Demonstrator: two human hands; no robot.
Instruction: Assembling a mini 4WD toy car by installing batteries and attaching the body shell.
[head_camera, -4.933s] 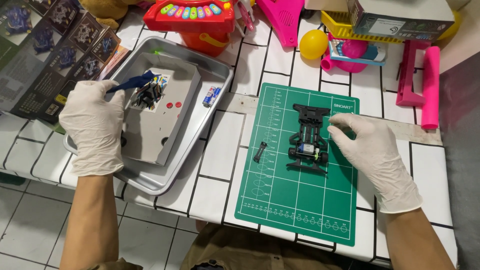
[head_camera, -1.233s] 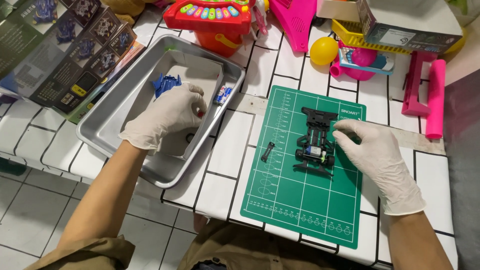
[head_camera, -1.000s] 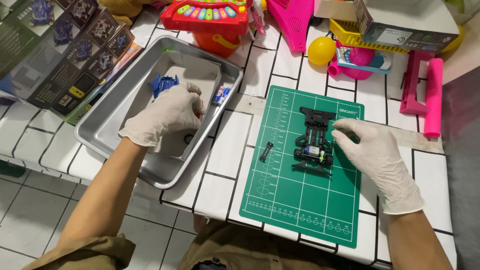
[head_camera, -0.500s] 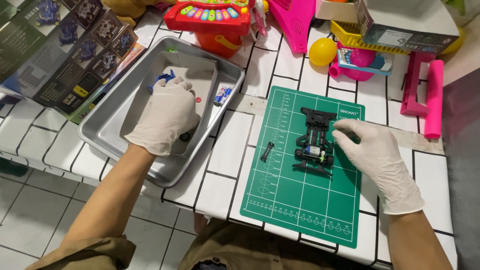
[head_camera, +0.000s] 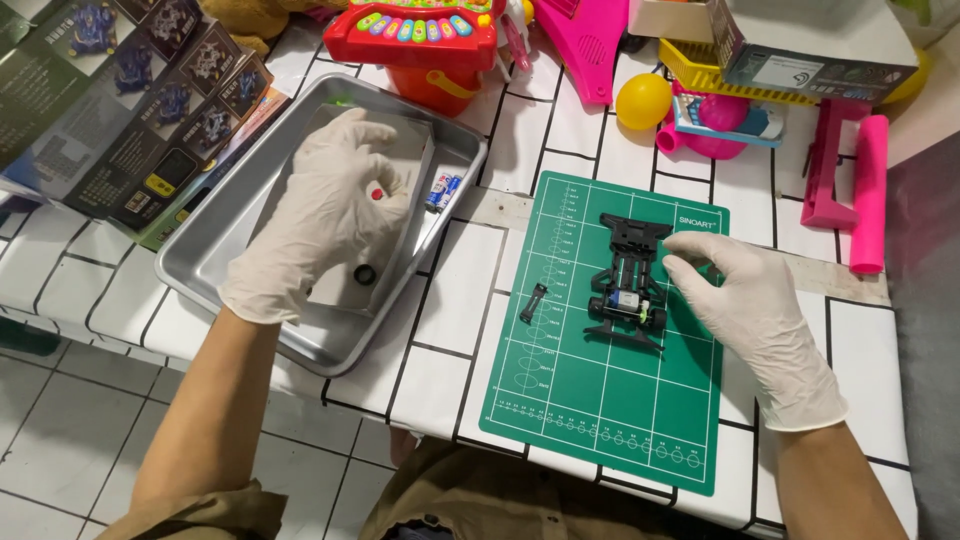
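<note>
- Both hands, left hand (head_camera: 325, 215) and right hand (head_camera: 755, 310), wear thin, matt, slightly wrinkled white rubber gloves
- Tray (head_camera: 215, 270): brushed, dull-shining metal
- Cutting mat (head_camera: 600, 410): smooth matt green plastic
- Toy car chassis (head_camera: 628, 285): black plastic, faintly glossy
- Tabletop (head_camera: 455, 310): glossy white tiles
- Grey box (head_camera: 400, 195) in the tray: matt card

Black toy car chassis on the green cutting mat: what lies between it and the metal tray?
In the head view, a small black cylindrical part lies on the green cutting mat; beyond the mat's edge, bare white tiled tabletop.
</note>
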